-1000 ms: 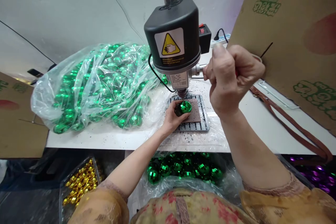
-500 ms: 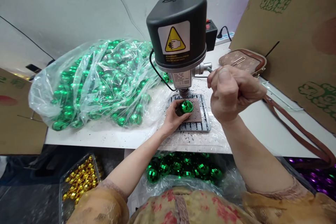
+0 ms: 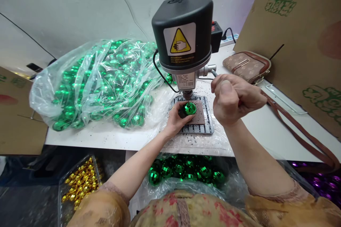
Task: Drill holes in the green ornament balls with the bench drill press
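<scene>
A black drill press (image 3: 183, 32) with a hand-warning label stands over a slotted metal base (image 3: 209, 126). Under its chuck, my left hand (image 3: 178, 117) is closed around a shiny green faceted ball (image 3: 190, 108), held on a brown board (image 3: 199, 117). The thin bit reaches down to the top of the ball. My right hand (image 3: 229, 96) is wrapped in a fist round the press's feed lever (image 3: 214, 72); most of the lever is hidden by the fingers. Dark shavings lie scattered about the base.
Left of the press lies a clear plastic bag (image 3: 101, 85) full of green balls. More green balls (image 3: 188, 170) sit below the table edge. A crate of gold balls (image 3: 82, 181) is lower left. A handbag (image 3: 246, 65) and cardboard box (image 3: 301, 42) are at right.
My right hand has moved slightly down with the lever. The bit now meets the top of the ball, while my left hand keeps its place.
</scene>
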Motion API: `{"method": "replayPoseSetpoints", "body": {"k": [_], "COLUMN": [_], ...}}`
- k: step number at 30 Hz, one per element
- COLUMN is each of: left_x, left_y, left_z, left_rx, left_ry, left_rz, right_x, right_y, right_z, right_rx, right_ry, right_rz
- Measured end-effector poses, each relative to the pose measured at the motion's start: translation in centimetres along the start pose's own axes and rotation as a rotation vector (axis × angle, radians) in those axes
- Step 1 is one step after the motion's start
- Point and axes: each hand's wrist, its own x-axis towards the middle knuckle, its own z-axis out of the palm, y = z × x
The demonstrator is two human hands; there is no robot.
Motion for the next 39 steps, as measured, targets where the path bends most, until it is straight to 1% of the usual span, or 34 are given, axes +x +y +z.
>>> {"method": "replayPoseSetpoints", "body": {"k": [4, 6, 8, 9, 12, 14, 16, 17, 18, 20, 22, 23, 24, 25, 26, 27, 29, 30, 31, 32, 34, 35, 36, 37, 38, 39], "left_x": [-0.1, 0.0, 0.0, 0.0, -0.1, -0.9, -2.5, -3.6, -4.8, -7.8, -10.9, -12.3, -13.7, -14.9, -15.9, -16.7, -17.8, -18.0, -18.0, -17.9, -17.0, -16.3, -15.5, -14.4, -13.1, -11.6], "left_y": [0.3, 0.3, 0.2, 0.1, 0.2, 0.7, 1.6, 2.2, 2.7, 3.6, 3.7, 3.4, 2.9, 2.3, 1.6, 0.9, -0.2, -0.4, -0.3, 0.0, 1.1, 1.8, 2.4, 2.8, 3.1, 3.1], "left_z": [-0.1, 0.0, 0.1, 0.2, 0.3, 0.0, -0.6, -1.0, -1.5, -2.5, -3.0, -3.0, -2.8, -2.4, -1.8, -1.0, 0.5, 1.1, 1.5, 1.7, 1.4, 0.8, 0.1, -0.7, -1.7, -2.8], "left_rx": [-0.007, -0.008, -0.002, 0.005, 0.048, 0.095, 0.159, 0.190, 0.213, 0.252, 0.340, 0.417, 0.505, 0.587, 0.640, 0.661, 0.631, 0.614, 0.613, 0.621, 0.634, 0.613, 0.569, 0.514, 0.456, 0.406], "left_ry": [0.000, 0.004, 0.014, 0.020, 0.058, 0.112, 0.152, 0.141, 0.102, -0.044, -0.252, -0.376, -0.511, -0.640, -0.748, -0.823, -0.888, -0.897, -0.901, -0.912, -0.921, -0.893, -0.836, -0.752, -0.642, -0.517], "left_rz": [-0.006, -0.006, -0.005, -0.005, -0.001, 0.019, 0.074, 0.124, 0.197, 0.410, 0.669, 0.766, 0.813, 0.800, 0.733, 0.628, 0.423, 0.360, 0.336, 0.359, 0.487, 0.572, 0.654, 0.709, 0.726, 0.707], "right_x": [-0.7, -0.5, 0.3, 0.9, 3.0, 4.1, 4.6, 4.7, 4.7, 4.6, 4.6, 4.6, 4.6, 4.6, 4.6, 4.6, 4.6, 4.6, 4.5, 4.5, 4.3, 4.2, 4.1, 4.0, 4.0, 3.9], "right_y": [0.2, 0.1, -0.3, -0.6, -1.2, -1.3, -1.2, -1.0, -0.9, -0.7, -0.8, -0.9, -1.0, -1.0, -1.1, -1.1, -1.0, -0.9, -0.7, -0.6, -0.4, -0.3, -0.2, -0.2, -0.2, -0.3], "right_z": [-0.4, -0.2, 0.3, 0.7, 1.6, 1.9, 2.0, 2.1, 2.1, 2.2, 2.3, 2.4, 2.4, 2.5, 2.5, 2.5, 2.4, 2.3, 2.2, 2.1, 1.9, 1.8, 1.7, 1.7, 1.7, 1.7], "right_rx": [-0.018, -0.016, -0.014, -0.021, -0.090, -0.123, -0.090, -0.054, -0.013, 0.050, 0.076, 0.077, 0.076, 0.075, 0.079, 0.084, 0.086, 0.084, 0.079, 0.067, 0.029, 0.004, -0.019, -0.039, -0.053, -0.061], "right_ry": [-0.028, -0.009, 0.028, 0.043, 0.029, 0.004, -0.004, -0.001, 0.002, 0.009, 0.018, 0.028, 0.035, 0.037, 0.038, 0.037, 0.035, 0.033, 0.033, 0.031, 0.035, 0.041, 0.048, 0.051, 0.054, 0.055], "right_rz": [-0.028, -0.024, 0.034, 0.089, 0.255, 0.307, 0.295, 0.274, 0.250, 0.221, 0.226, 0.239, 0.250, 0.255, 0.255, 0.253, 0.248, 0.243, 0.237, 0.231, 0.227, 0.238, 0.251, 0.263, 0.267, 0.263]}}
